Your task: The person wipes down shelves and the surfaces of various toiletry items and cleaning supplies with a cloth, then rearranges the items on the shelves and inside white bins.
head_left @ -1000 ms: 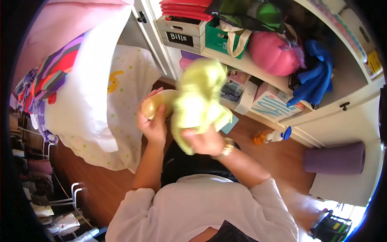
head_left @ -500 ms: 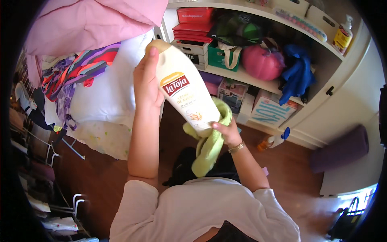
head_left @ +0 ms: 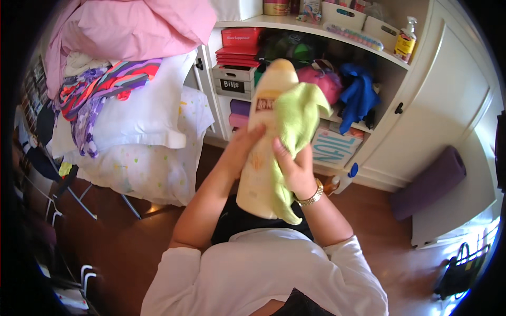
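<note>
Person (head_left: 263, 276) in a white short-sleeved top (head_left: 321, 268) holds a large cream bottle (head_left: 257, 181) above the lap, its golden cap end pointing away from the body. The left hand (head_left: 243, 150) grips the bottle's left side, while the right hand (head_left: 296, 171), below a gold-coloured wristband (head_left: 312, 195), clasps a lime-green cloth (head_left: 299, 116) against its right side; some fingers are hidden behind the load. Beyond, a bottle with a blue top (head_left: 345, 178) stands on the wooden floor (head_left: 363, 221), near a rolled purple mat (head_left: 429, 181). At left, striped fabric (head_left: 113, 84) lies on a white pillow (head_left: 139, 121). Farther back, blue cloth (head_left: 358, 97) hangs from a cabinet shelf.
</note>
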Available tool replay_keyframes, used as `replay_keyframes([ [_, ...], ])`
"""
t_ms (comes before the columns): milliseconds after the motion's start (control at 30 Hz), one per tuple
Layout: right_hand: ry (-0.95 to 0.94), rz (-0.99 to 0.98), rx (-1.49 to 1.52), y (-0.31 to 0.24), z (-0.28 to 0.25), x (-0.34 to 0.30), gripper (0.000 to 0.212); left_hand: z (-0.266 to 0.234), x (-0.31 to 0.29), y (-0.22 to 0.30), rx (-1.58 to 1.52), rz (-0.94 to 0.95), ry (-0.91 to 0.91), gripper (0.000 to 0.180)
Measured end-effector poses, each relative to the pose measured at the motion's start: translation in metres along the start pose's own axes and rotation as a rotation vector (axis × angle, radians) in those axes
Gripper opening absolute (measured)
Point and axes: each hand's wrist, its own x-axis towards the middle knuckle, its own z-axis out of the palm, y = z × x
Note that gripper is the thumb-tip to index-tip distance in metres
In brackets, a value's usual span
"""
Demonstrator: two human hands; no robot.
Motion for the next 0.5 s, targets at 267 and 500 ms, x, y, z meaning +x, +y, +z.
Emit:
replay_keyframes([
  [267, 0.113, 0.368, 0.265, 0.011, -0.033, 0.057, 0.048, 0.014, 0.043, -0.025, 0.078, 0.078, -0.073, 0.045],
  [500, 0.185, -0.165, 0.098, 0.039, -0.045, 0.145, 0.037, 0.002, 0.170, 0.091, 0.127, 0.559, 0.154, 0.060],
])
